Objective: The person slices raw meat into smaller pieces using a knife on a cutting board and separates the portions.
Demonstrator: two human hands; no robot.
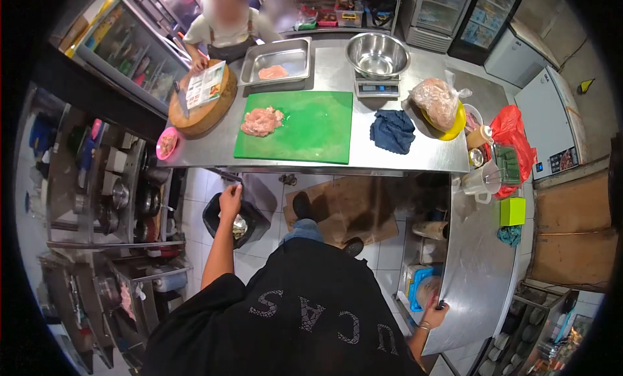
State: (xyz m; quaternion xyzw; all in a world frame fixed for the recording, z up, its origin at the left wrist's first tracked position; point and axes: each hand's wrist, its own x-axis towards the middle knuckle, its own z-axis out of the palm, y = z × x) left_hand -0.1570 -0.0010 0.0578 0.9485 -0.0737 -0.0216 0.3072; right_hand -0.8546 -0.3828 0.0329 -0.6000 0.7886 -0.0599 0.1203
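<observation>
My left hand (230,199) hangs above a black bin (256,228), near the table's front edge, its fingers bent together; whether it holds anything small is not clear. At the lower right my right hand (435,313) is closed around a small dark object by the side counter's edge. Raw meat (262,121) lies on the left of a green cutting board (311,133). Behind the board, a steel tray (300,55) holds another piece of meat (273,72). A steel bowl (378,55) rests on a scale (378,89). A dark blue cloth (392,131) lies right of the board.
Across the table a person (227,25) touches printed paper (206,86) on a round wooden block (224,103) with a knife (181,100). Bagged meat (436,103) sits on a yellow plate (462,124). A side counter (477,266) runs along my right; cardboard (370,214) covers the floor.
</observation>
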